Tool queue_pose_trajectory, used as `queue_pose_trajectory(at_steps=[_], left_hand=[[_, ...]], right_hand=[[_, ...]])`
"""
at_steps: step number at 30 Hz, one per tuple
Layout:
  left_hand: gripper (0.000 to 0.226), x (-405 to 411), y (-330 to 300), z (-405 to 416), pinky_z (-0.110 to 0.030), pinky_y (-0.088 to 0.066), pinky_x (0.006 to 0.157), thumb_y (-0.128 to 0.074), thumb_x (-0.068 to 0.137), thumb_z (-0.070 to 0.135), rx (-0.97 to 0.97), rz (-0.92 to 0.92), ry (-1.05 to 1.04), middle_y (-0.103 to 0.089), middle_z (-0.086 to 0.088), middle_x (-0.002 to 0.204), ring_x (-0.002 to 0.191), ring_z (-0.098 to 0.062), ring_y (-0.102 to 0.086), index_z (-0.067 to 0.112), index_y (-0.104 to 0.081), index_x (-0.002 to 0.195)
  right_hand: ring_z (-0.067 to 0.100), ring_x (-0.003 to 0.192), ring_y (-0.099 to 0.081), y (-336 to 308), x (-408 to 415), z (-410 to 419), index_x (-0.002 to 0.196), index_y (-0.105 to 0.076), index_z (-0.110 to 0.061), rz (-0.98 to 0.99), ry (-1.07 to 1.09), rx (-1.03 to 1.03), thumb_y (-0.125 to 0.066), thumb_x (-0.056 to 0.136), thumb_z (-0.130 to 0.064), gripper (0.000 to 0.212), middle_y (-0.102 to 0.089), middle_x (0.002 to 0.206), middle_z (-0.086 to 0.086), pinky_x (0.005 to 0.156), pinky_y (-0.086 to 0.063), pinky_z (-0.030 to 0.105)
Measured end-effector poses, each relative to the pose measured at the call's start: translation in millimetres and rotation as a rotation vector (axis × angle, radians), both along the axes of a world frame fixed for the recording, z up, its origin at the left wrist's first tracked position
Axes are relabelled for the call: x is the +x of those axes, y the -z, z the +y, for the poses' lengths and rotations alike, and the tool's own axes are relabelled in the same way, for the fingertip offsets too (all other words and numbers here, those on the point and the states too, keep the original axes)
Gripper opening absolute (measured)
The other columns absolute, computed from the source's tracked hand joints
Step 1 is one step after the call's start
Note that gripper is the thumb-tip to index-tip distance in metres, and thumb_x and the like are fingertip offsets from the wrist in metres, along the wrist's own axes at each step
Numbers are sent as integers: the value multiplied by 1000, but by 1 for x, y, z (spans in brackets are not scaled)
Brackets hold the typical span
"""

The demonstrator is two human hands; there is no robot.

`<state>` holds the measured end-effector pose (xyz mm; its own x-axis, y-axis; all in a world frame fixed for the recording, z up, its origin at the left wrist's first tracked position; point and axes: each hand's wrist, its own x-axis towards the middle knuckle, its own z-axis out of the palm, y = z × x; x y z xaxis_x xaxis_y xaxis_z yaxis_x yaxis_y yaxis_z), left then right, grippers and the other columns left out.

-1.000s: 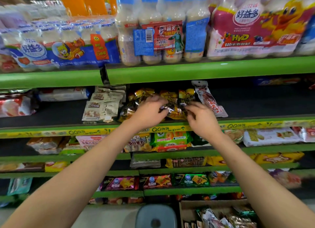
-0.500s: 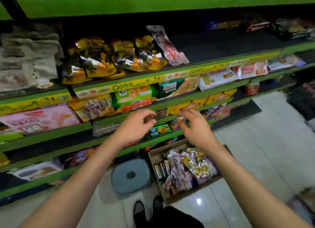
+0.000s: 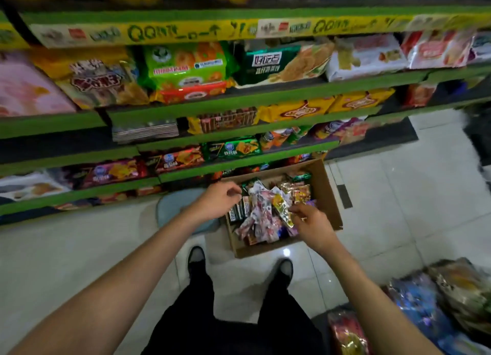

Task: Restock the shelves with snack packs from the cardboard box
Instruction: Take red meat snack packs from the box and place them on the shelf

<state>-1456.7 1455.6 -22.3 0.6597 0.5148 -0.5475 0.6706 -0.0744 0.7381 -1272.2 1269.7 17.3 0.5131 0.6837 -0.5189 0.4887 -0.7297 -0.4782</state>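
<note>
Snack packs (image 3: pixel 261 216) fill the cardboard box (image 3: pixel 325 195) on the floor (image 3: pixel 398 184), box's far edge tucked under the lowest green shelf (image 3: pixel 239 166) w/ the stool (image 3: pixel 172 208) just left of it. Left hand (image 3: pixel 219 199) hangs over the box's left edge, fingers loosely curled, holding nothing. Right hand (image 3: pixel 309 220) is over the box's right side, thumb & fingers pinching a gold pack (image 3: pixel 283 208). Shoes (image 3: pixel 196 257) stand near the box's front edge. Open tile to the right; more bags (image 3: pixel 438 301) at bottom right

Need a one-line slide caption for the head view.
Both hands reach into the cardboard box of snack packs below green shelves.
</note>
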Motion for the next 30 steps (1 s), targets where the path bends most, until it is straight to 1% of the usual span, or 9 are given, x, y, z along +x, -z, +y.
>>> queue_pose_trajectory(at_steps=[4, 7, 10, 14, 18, 21, 22, 26, 30], left_hand=[[6, 33, 48, -35, -32, -48, 86, -62, 97, 19, -97, 81, -94, -69, 1, 100, 99, -22, -65, 20, -66, 102], [9, 60, 98, -59, -32, -48, 82, -63, 96, 17, -144, 185, -141, -70, -10, 107, 92, -21, -62, 17, -66, 104], [4, 82, 156, -88, -29, -46, 68, -65, 94, 20, -213, 294, -221, -67, -5, 98, 85, -19, -62, 21, -63, 98], [11, 117, 252, -121, -25, -42, 64, -64, 95, 17, -289, 386, -208, -64, -1, 99, 87, -18, -63, 25, -63, 89], [21, 151, 354, -145, -6, -42, 56, -64, 94, 6, -261, 455, -185, -64, 1, 91, 73, -12, -59, 6, -68, 115], [29, 181, 423, -155, -26, -49, 88, -62, 94, 10, -290, 496, -124, -68, -13, 109, 101, -29, -63, 0, -67, 121], [28, 192, 442, -156, -29, -48, 89, -65, 92, 13, -279, 525, -109, -68, -15, 117, 108, -31, -63, 4, -69, 118], [43, 226, 501, -153, -21, -41, 59, -76, 83, 16, -255, 564, -218, -63, -4, 113, 78, -10, -57, 16, -64, 124], [36, 257, 549, -152, -25, -43, 61, -74, 89, 22, -264, 487, -262, -62, -5, 116, 83, -13, -57, 14, -61, 121]], right_hand=[[14, 96, -59, 55, 41, -23, 121, -68, -14, 132, 35, -78, -57, 99, -18, 25, -70, 116, 6, 78, -41, 24], [21, 93, -61, 106, 73, -38, 113, -69, -14, 208, 64, -123, -57, 98, -13, 19, -70, 107, 9, 69, -41, 25], [25, 106, -62, 166, 103, -57, 112, -72, -4, 242, 2, -202, -55, 96, -6, 24, -70, 118, 12, 80, -38, 18], [30, 111, -63, 251, 147, -84, 110, -71, -8, 278, -30, -348, -57, 96, -11, 21, -70, 117, 13, 88, -47, 28], [34, 108, -63, 339, 187, -104, 107, -71, -6, 267, -121, -418, -59, 95, -14, 19, -68, 118, 16, 93, -49, 37], [33, 111, -63, 407, 213, -119, 113, -70, -10, 239, -175, -466, -51, 98, -12, 24, -68, 123, 14, 97, -50, 40], [33, 112, -63, 428, 221, -122, 115, -70, -9, 233, -180, -468, -49, 99, -11, 26, -68, 124, 14, 99, -50, 41], [30, 114, -62, 498, 249, -123, 122, -66, -12, 252, -82, -504, -54, 100, -19, 26, -66, 127, 13, 99, -48, 35], [26, 118, -56, 562, 278, -108, 136, -52, -12, 239, 207, -342, -66, 93, -27, 48, -58, 134, 13, 99, -45, 36]])
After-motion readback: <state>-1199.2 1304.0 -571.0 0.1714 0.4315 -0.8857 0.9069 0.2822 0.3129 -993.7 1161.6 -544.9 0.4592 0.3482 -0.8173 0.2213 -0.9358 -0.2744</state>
